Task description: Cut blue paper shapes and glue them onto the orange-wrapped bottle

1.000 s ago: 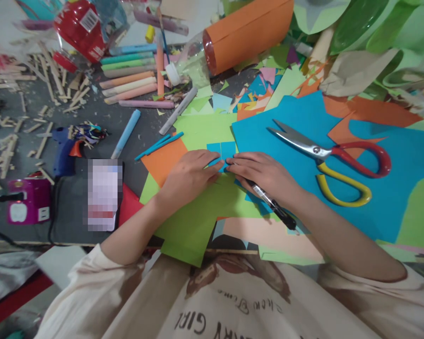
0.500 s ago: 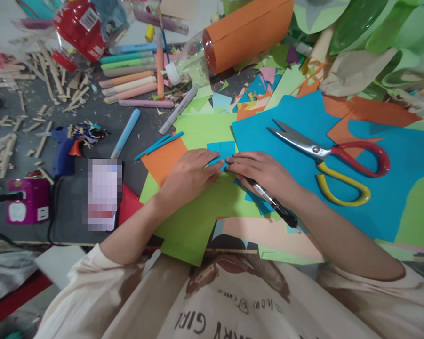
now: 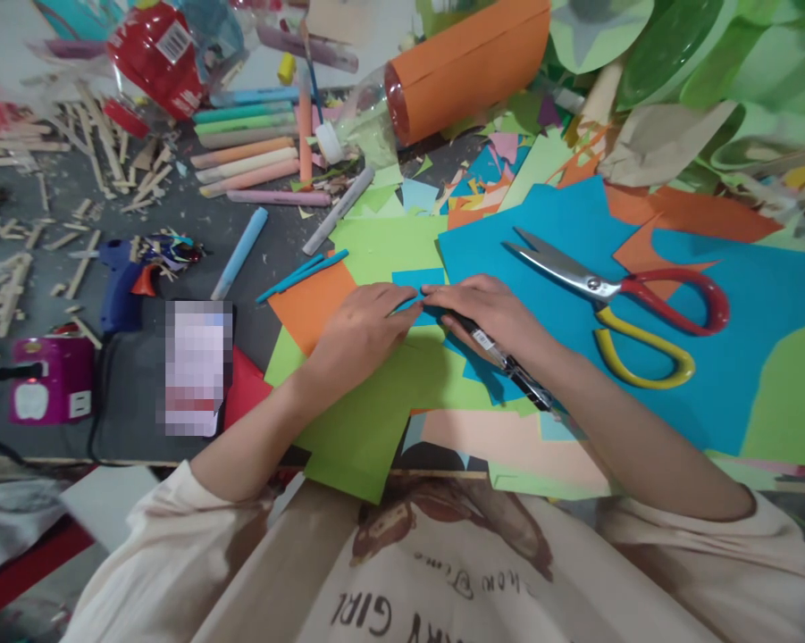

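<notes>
Between my two hands a small blue paper piece (image 3: 418, 279) lies on light green paper (image 3: 375, 237). My left hand (image 3: 360, 323) is closed, its fingertips on the left part of the blue piece. From the right, my right hand (image 3: 489, 313) reaches the same piece with its fingertips, almost meeting the left ones. A black pen (image 3: 519, 379) is tucked under the right hand's fingers and points back toward the wrist. Scissors (image 3: 603, 284) with one red and one yellow handle lie spread on a large blue sheet (image 3: 549, 223) beside my right hand.
Rolled blue strips (image 3: 301, 275) rest by orange paper (image 3: 312, 299). To the left are a phone (image 3: 197, 366), a blue glue gun (image 3: 121, 277) and a purple box (image 3: 50, 379). Markers (image 3: 247, 152), an orange-wrapped bottle (image 3: 473, 67) and wooden sticks (image 3: 94, 134) lie toward the back.
My right hand has shifted slightly left and up along the blue paper piece, its fingers now nearer my left fingertips. The pen moved with it. My left hand stays almost still.
</notes>
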Motion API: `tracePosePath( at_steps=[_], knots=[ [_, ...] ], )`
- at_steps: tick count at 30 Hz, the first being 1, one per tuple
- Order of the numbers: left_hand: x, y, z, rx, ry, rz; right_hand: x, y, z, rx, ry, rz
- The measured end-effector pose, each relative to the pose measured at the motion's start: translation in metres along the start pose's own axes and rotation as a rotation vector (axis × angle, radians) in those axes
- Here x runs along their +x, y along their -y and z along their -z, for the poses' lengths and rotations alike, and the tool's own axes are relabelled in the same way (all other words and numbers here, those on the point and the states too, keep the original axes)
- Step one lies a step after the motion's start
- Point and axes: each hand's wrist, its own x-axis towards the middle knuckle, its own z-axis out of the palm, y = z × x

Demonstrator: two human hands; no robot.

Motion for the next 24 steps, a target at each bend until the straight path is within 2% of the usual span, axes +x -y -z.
tracePosePath(
  at_steps=[5,10,13,18,21,24],
  knots=[
    [0.002,-0.009,0.005,0.041,0.067,0.041,0.004,-0.004,0.005,-0.061,-0.006,0.067],
    [0.002,-0.018,0.005,0.089,0.1,0.073,0.016,0.008,0.014,-0.005,-0.019,0.086],
    [0.001,-0.025,0.005,0.109,0.126,0.096,0.027,0.014,0.014,0.162,-0.07,0.025],
    [-0.003,-0.038,0.005,0.194,0.114,0.106,0.049,0.013,0.006,0.629,-0.293,-0.111],
    [-0.004,-0.043,0.004,0.196,0.168,0.14,0.061,0.012,0.001,0.717,-0.332,-0.123],
    [-0.003,-0.047,0.005,0.2,0.225,0.14,0.065,0.013,-0.003,0.752,-0.306,-0.144]
  ],
)
